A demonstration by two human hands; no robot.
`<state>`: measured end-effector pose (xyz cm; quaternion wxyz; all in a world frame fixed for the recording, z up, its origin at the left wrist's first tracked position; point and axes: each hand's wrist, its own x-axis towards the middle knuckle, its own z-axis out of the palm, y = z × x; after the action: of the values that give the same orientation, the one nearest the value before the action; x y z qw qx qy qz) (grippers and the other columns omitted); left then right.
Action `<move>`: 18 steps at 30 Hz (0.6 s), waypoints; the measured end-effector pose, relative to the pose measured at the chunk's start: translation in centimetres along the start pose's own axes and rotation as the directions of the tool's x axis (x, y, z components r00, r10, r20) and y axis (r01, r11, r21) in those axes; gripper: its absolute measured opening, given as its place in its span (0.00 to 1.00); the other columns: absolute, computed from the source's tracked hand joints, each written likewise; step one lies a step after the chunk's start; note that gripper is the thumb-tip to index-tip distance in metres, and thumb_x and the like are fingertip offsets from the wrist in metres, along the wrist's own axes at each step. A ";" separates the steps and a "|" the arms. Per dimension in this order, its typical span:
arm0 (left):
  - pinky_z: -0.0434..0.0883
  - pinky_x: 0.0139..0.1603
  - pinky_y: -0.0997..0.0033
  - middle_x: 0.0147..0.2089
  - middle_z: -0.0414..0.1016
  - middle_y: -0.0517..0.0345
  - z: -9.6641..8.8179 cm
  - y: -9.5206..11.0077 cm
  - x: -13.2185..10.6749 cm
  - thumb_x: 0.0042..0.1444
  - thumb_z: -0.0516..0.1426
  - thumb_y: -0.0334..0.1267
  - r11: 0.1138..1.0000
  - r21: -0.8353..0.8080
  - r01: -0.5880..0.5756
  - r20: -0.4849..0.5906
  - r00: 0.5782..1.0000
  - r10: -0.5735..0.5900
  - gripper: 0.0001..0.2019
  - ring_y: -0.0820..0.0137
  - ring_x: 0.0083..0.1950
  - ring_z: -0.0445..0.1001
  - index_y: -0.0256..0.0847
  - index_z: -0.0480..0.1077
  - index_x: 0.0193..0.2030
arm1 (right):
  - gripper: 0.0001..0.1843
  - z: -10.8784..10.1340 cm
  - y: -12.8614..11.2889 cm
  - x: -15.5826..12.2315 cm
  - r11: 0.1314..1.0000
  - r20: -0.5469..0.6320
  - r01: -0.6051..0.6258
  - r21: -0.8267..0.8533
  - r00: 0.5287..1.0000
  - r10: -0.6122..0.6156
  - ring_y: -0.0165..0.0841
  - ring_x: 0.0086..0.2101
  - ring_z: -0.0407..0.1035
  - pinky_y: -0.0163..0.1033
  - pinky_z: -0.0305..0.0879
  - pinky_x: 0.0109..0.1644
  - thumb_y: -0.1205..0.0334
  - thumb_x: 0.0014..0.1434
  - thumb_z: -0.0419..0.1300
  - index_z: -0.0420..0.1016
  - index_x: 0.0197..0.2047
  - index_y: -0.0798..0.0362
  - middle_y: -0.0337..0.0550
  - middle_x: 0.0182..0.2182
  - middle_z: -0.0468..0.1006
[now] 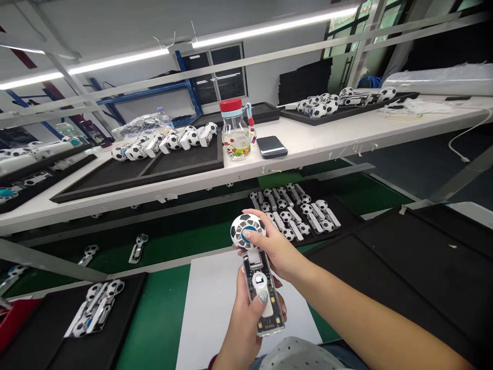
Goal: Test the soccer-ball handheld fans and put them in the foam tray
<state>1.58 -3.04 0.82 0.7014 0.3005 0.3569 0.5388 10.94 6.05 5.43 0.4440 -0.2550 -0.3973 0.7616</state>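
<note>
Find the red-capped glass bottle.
In the head view, the bottle stands on the upper white shelf, just left of the black phone and right of the black tray of soccer-ball items.

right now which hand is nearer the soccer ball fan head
Right. The right hand is on the soccer-ball fan head, touching it, while the left hand grips the clear handle below it.

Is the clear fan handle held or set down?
Held: the left hand wraps the clear fan handle; the right hand grips the football-patterned head.

One glass bottle (235, 134), one phone (272, 147), two hands (277, 252).
</note>
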 end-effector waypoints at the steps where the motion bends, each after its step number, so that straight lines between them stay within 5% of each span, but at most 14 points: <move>1: 0.68 0.29 0.70 0.44 0.68 0.54 -0.1 0.0 -0.2 0.49 0.61 0.48 1.000 0.001 -0.006 0.016 1.000 0.006 0.29 0.71 0.31 0.71 0.50 0.52 0.54 | 0.30 0.1 0.0 0.0 1.000 0.001 -0.007 -0.004 1.000 0.007 0.30 0.30 0.70 0.37 0.68 0.37 0.56 0.51 0.65 0.58 0.54 0.43 0.39 0.35 0.73; 7: 0.68 0.27 0.71 0.41 0.68 0.54 -1.6 -0.6 -1.5 0.50 0.61 0.47 0.998 -0.055 -0.038 0.081 0.996 0.042 0.28 0.72 0.29 0.71 0.49 0.52 0.54 | 0.44 1.4 0.7 -1.0 0.993 -0.031 -0.092 -0.068 0.995 0.090 0.32 0.36 0.71 0.38 0.66 0.42 0.54 0.46 0.68 0.49 0.62 0.41 0.40 0.42 0.73; 9: 0.67 0.25 0.74 0.41 0.68 0.53 -2.8 -1.0 -1.9 0.49 0.61 0.48 0.992 -0.110 -0.054 0.121 0.990 0.068 0.29 0.72 0.28 0.72 0.47 0.53 0.53 | 0.42 1.6 1.8 -1.3 0.977 -0.016 -0.174 -0.122 0.985 0.174 0.36 0.40 0.70 0.38 0.66 0.40 0.52 0.45 0.68 0.55 0.60 0.45 0.44 0.44 0.73; 12: 0.67 0.22 0.75 0.37 0.69 0.54 -5.0 -1.4 -2.8 0.44 0.64 0.49 0.987 -0.154 -0.052 0.139 0.988 0.074 0.35 0.72 0.25 0.72 0.44 0.52 0.55 | 0.29 1.8 4.4 -1.5 0.900 0.087 -0.392 -0.190 0.906 0.413 0.41 0.41 0.70 0.38 0.67 0.33 0.47 0.47 0.65 0.69 0.49 0.51 0.50 0.44 0.73; 18: 0.66 0.25 0.75 0.34 0.71 0.52 -9.7 -0.8 -7.0 0.42 0.66 0.44 0.984 -0.169 0.048 0.022 0.999 -0.045 0.35 0.70 0.27 0.73 0.40 0.57 0.55 | 0.19 4.3 10.1 -1.6 0.809 0.263 -0.578 -0.106 0.768 0.584 0.39 0.43 0.70 0.39 0.66 0.47 0.49 0.49 0.63 0.76 0.40 0.53 0.50 0.40 0.75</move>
<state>-7.11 -9.70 -4.09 0.7400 0.2363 0.3101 0.5481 3.73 0.07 -0.56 0.1230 -0.2581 -0.3654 0.8859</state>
